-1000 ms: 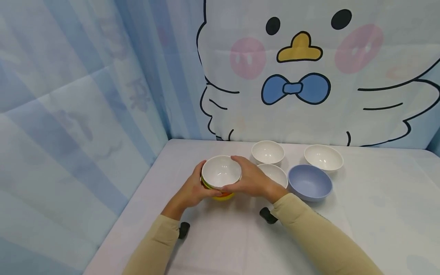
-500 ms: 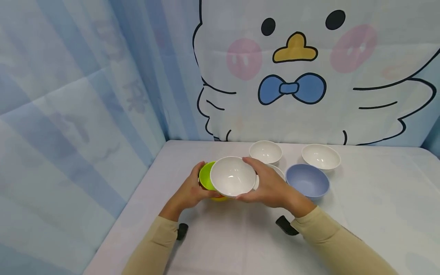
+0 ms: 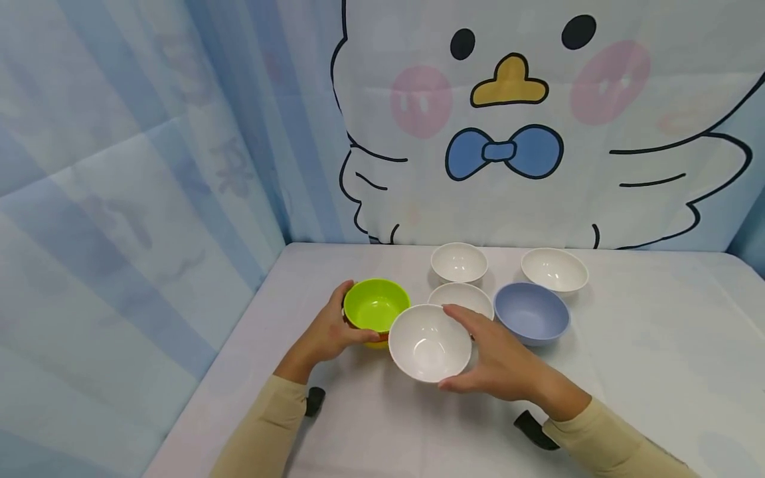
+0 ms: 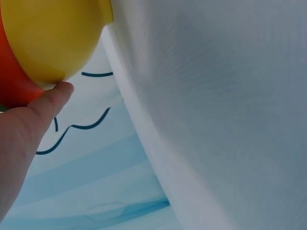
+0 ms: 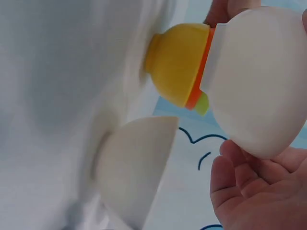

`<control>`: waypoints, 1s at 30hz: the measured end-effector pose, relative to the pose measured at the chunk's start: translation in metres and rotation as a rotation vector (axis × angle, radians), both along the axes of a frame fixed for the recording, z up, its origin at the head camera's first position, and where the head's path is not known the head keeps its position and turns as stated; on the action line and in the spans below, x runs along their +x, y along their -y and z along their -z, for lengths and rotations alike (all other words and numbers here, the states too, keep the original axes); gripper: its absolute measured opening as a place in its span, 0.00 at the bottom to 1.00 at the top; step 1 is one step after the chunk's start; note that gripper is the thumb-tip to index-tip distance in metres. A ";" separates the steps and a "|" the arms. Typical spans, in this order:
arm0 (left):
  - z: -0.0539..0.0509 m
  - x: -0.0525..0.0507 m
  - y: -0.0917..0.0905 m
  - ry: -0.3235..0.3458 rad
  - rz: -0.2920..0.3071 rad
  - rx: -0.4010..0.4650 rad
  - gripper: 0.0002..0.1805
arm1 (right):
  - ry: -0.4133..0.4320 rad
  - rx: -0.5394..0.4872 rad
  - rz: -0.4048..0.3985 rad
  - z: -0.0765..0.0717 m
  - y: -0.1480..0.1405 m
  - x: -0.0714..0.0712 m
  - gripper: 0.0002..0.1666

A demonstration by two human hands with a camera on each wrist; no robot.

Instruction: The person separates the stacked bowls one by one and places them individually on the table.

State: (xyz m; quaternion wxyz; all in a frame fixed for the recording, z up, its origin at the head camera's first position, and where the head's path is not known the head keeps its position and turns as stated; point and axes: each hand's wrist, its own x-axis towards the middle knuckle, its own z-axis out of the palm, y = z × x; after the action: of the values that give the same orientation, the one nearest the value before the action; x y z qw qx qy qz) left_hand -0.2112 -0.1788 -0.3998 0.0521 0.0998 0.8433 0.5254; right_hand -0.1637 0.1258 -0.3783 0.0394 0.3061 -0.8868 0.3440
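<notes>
My right hand (image 3: 502,355) grips a white bowl (image 3: 429,344) by its rim, thumb on the near side and fingers on the far side. The bowl is held above the table, tilted towards me. My left hand (image 3: 325,330) holds a stack of nested bowls at the left, its thumb across the front. On top of that stack is a lime green bowl (image 3: 376,304); an orange bowl (image 5: 197,79) and a yellow bowl (image 5: 175,60) show below it in the right wrist view. In the left wrist view a fingertip (image 4: 63,90) touches the yellow bowl.
Behind the held bowl stands another white bowl (image 3: 463,295), partly covered by it. Two more, a back white bowl (image 3: 459,262) and a right white bowl (image 3: 554,269), stand near the curtain (image 3: 508,206). A periwinkle blue bowl (image 3: 532,312) is right of centre on the white table (image 3: 645,345).
My right hand has lifted the white bowl off the stack and carried it right and towards me. The green bowl is now uncovered. My left hand has stayed on the stack.
</notes>
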 end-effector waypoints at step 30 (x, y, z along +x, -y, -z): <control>0.000 0.001 0.000 0.023 -0.010 0.001 0.63 | 0.006 0.067 0.075 0.036 -0.042 0.030 0.64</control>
State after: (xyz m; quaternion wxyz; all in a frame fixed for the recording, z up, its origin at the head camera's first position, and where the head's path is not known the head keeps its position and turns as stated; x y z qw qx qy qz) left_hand -0.2102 -0.1787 -0.3997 0.0590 0.0894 0.8428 0.5275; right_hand -0.1336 0.1682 -0.4138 0.0394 0.2729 -0.9087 0.3133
